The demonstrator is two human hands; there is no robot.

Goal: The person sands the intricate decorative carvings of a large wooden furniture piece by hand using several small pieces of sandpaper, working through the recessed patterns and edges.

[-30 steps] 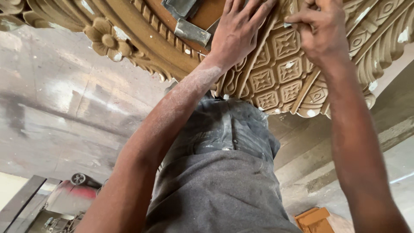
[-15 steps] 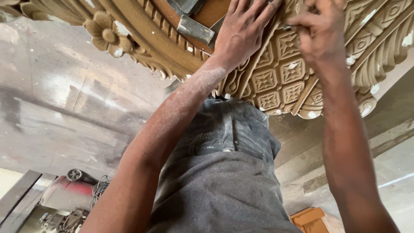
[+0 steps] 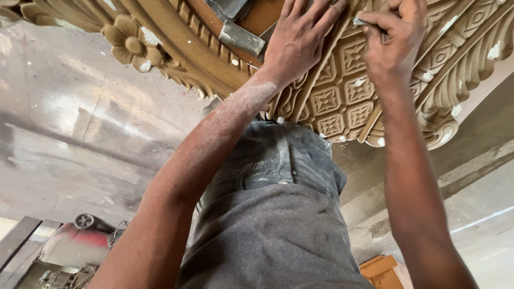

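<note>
Left hand [image 3: 300,40] flat, fingers spread, pressing on big tan carved wooden panel [image 3: 342,99] at waist level. Right hand [image 3: 393,37] pinching small dark tool [image 3: 369,23], tip against carving.

Bare forearms, no sleeves in view, left forearm dusted pale with fine powder toward the wrist. Grey dusty shirt over dark worn jeans (waistband and seam visible). Left hand [image 3: 300,40] and right hand [image 3: 393,37] ungloved.
</note>
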